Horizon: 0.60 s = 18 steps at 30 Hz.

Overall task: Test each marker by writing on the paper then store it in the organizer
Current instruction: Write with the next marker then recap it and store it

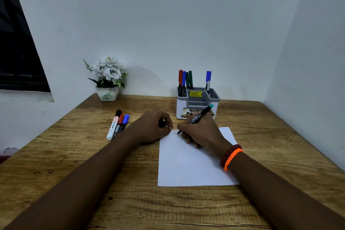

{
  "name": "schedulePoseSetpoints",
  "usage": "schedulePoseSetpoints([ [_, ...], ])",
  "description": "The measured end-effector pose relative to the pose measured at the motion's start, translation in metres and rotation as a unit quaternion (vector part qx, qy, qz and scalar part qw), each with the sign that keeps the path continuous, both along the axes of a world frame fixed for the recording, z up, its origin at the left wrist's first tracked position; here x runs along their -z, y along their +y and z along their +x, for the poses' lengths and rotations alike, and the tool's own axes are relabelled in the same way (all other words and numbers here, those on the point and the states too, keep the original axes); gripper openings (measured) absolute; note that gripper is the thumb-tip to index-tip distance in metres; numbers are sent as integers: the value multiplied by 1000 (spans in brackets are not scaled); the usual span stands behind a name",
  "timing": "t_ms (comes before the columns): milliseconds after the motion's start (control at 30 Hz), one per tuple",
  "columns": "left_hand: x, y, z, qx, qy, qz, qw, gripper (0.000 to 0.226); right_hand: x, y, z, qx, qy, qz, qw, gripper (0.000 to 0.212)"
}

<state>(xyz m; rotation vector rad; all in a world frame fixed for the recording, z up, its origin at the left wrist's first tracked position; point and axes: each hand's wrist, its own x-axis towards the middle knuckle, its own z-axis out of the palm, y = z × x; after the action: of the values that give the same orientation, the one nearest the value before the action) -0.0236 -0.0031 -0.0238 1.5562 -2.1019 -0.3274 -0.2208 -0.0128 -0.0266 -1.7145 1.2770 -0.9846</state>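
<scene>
My right hand [202, 132] grips a black marker with a teal end [200, 115], its tip down on the top left of the white paper [188, 166]. My left hand [152, 127] rests at the paper's top left corner, fingers curled round a small dark cap [162, 123]. Faint marks show near the paper's top edge. The white and grey organizer [197, 101] stands behind my hands with several markers upright in it. Three markers [118, 124] lie side by side on the table to the left: black-capped, red-capped and blue-capped.
A white pot of artificial flowers [107, 80] stands at the back left of the wooden table [130, 201]. White walls close off the back and the right side. A dark window is at the left.
</scene>
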Motion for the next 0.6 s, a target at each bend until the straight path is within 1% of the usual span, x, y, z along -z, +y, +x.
schedulePoseSetpoints([
  [67, 0, 0, 0, -1, -1, 2, 1000, 7, 0, 0, 0, 5, 0, -1, 1000, 22],
  [200, -1, 0, -1, 0, -3, 4, 1000, 6, 1, -1, 1, 8, -7, -7, 1000, 13],
  [600, -1, -1, -1, -6, -8, 10, 1000, 7, 1, -1, 1, 17, -12, -7, 1000, 13],
])
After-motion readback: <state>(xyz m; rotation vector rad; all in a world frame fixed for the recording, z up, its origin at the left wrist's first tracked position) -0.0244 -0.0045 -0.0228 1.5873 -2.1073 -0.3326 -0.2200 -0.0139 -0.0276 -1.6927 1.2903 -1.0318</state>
